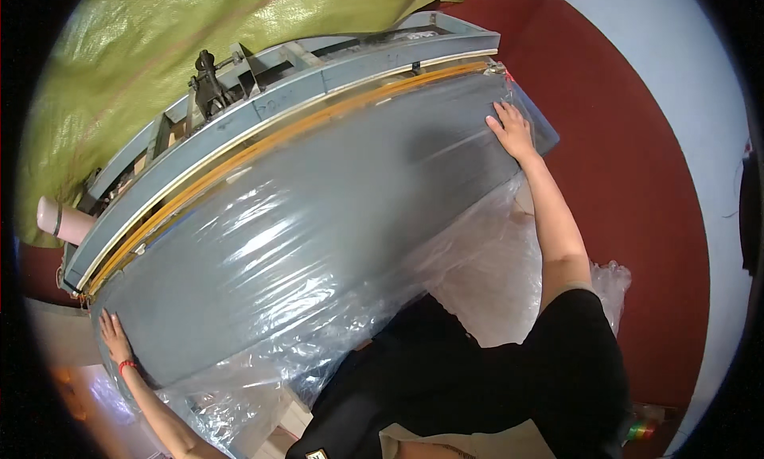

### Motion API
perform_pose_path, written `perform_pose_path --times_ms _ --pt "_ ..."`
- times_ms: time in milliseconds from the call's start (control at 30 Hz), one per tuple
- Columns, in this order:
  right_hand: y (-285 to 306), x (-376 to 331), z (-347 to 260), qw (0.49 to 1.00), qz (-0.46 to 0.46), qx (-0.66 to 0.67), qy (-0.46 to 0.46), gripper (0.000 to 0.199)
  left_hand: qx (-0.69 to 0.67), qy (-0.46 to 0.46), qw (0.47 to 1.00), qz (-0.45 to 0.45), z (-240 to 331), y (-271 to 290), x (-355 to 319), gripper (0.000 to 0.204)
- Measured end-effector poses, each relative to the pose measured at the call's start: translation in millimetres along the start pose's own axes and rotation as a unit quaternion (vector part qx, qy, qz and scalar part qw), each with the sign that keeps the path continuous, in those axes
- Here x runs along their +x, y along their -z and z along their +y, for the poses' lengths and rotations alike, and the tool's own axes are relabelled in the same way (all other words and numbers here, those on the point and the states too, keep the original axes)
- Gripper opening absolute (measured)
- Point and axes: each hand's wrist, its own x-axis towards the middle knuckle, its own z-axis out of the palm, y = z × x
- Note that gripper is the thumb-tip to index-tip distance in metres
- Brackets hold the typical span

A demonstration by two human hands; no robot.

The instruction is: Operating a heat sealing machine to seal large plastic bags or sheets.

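Note:
A long grey panel lies in front of me under a sheet of transparent plastic film, which shines and wrinkles toward my body. At the panel's left end my left hand rests on the film, fingers stretched out, a red band around the wrist. My right hand lies flat near the far right end, fingers and thumb apart. Neither hand holds anything. Loose film hangs over the near edge against my black clothing. A yellow-orange strip runs along the panel's far edge.
Behind the panel stands a grey-blue metal frame with a dark mechanical fitting on it. A pink cylinder is at its left end. Green-yellow woven sheeting covers the back. Dark red flooring lies to the right.

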Motion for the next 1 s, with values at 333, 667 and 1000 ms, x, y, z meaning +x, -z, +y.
perform_pose_path --times_ms 333,667,1000 --pt "8.3 20.5 -41.5 0.985 -0.137 0.02 -0.102 0.085 -0.147 0.135 0.979 -0.048 -123.5 -22.7 33.1 0.064" --pt "4.6 37.5 -52.9 0.963 -0.169 0.209 0.009 0.074 -0.296 0.079 0.917 0.254 13.3 110.1 -162.6 0.037" --pt "0.5 92.0 -86.2 0.958 0.089 0.155 0.223 0.056 -0.072 0.564 0.809 0.15 -119.6 0.1 -616.8 0.07"
